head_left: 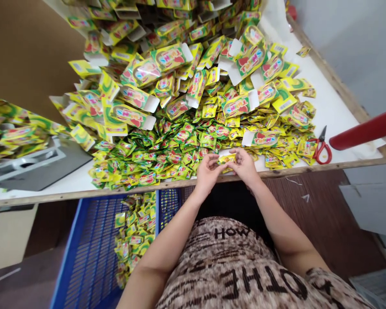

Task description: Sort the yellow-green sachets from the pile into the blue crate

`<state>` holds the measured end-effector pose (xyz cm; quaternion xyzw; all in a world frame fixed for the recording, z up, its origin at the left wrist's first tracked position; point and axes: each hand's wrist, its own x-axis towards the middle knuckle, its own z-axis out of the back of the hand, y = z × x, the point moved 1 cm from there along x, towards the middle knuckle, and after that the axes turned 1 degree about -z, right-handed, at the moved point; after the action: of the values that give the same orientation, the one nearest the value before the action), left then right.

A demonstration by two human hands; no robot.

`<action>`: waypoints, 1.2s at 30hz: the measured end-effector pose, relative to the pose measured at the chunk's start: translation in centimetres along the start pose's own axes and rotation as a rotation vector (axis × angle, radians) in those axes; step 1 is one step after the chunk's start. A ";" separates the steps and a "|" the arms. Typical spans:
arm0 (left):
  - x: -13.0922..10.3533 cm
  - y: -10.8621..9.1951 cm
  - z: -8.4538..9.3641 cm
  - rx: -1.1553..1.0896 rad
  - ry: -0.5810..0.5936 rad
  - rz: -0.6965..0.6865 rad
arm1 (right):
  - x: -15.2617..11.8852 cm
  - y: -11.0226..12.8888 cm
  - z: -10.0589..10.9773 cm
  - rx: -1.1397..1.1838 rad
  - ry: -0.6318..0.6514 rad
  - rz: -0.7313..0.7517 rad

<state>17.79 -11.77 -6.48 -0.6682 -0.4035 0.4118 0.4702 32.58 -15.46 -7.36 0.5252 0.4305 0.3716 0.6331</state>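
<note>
Left hand (207, 172) and right hand (246, 167), fingers curled, together pinching one yellow packet (227, 159), small packets (175, 156) heaped alongside, printed cartons (171, 57) beyond, red-handled scissors (323, 154), blue basket (86, 244).

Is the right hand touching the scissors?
Apart. The head view shows a plain gap between the right hand and the scissors, with yellow packets lying between them.

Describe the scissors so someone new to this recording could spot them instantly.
On the white table, follow the front edge rightward from the right hand. Between the yellow packets and the red pole lie the scissors, set apart by red loop handles and dark, pointed blades.
</note>
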 end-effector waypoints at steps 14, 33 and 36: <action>4.7 -4.1 -6.3 0.777 0.181 -0.656 | -2.7 1.9 5.1 -0.130 -0.169 0.023; 1.3 -5.1 3.4 0.308 0.236 -0.064 | -0.8 5.5 0.3 -0.171 0.005 0.446; 1.1 -3.3 3.4 0.154 0.157 -0.072 | 0.0 6.4 -1.3 -0.467 0.044 0.586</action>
<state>14.54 -8.99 -4.25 -0.6456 -0.3563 0.3709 0.5645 31.23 -13.92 -1.11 0.4594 0.1792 0.6364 0.5932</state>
